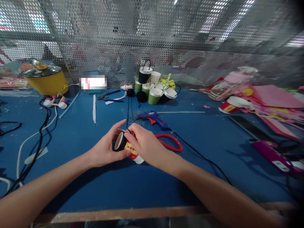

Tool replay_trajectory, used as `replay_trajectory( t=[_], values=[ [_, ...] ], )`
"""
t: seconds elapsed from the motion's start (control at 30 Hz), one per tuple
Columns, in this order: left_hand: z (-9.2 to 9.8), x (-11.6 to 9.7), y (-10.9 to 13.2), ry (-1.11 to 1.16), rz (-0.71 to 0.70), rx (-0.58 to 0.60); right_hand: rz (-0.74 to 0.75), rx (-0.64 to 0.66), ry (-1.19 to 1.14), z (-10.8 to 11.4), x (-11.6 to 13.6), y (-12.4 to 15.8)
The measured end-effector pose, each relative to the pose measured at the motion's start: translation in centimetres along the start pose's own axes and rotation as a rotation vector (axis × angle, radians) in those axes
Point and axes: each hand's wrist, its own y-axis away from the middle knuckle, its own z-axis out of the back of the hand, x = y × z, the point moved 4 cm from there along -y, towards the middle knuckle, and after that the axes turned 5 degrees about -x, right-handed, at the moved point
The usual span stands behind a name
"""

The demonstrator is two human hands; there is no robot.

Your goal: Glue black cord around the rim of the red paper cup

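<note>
A red, yellow and white paper cup [132, 151] lies tilted between my hands, its mouth toward the left. Black cord is wrapped in a band around the cup near the rim. My left hand [105, 148] grips the cup, thumb along its near side and fingers partly hidden behind it. At the band, my right hand [144, 141] pinches the black cord [128, 110] against the cup. From there the cord runs up to a black ball of cord [130, 92]. A blue glue gun [155, 120] lies beyond my right hand. Red looped handles [179, 146] show beside it, partly covered.
Several green and black wrapped cups [155, 95] stand at the back. Pliers [109, 94] and white strips [94, 109] lie left of them. A yellow pot [47, 80] and cables [41, 136] occupy the left; pink sheets [273, 101] and a phone [249, 128] the right.
</note>
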Motion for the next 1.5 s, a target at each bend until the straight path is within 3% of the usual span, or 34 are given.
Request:
replay_trajectory(
  t=[0.3, 0.57, 0.87, 1.0, 1.13, 1.27, 1.37, 1.5],
  values=[
    [0.7, 0.1, -0.1, 0.122, 0.068, -0.009, 0.118, -0.061, 0.151, -0.1, 0.6, 0.4],
    [1.0, -0.5, -0.2, -0.06, 0.039, -0.044, 0.179, -0.093, 0.222, -0.4, 0.5, 0.5],
    [0.5, -0.5, 0.0, 0.017, -0.027, 0.0, 0.054, -0.055, -0.127, 1.9, 0.4, -2.8],
    [0.2, -0.9, 0.3, -0.001, -0.085, -0.005, -0.061, 0.103, -0.244, 2.3, 0.1, -5.9],
    [-0.4, -1.0, 0.6, 0.011, -0.092, 0.108, -0.062, 0.292, -0.482, 1.3, 0.8, -8.6],
    [-0.8, -0.8, 0.9, 0.092, -0.065, 0.206, -0.044, 0.372, -0.325, -0.1, 0.9, -10.1],
    [-0.8, -0.9, 1.0, 0.141, -0.098, 0.179, -0.134, 0.309, -0.137, 0.9, -1.0, -10.5],
    [-0.3, -0.9, 0.8, 0.177, -0.13, 0.077, -0.275, 0.033, 0.054, 5.6, -5.7, -9.6]
  ],
)
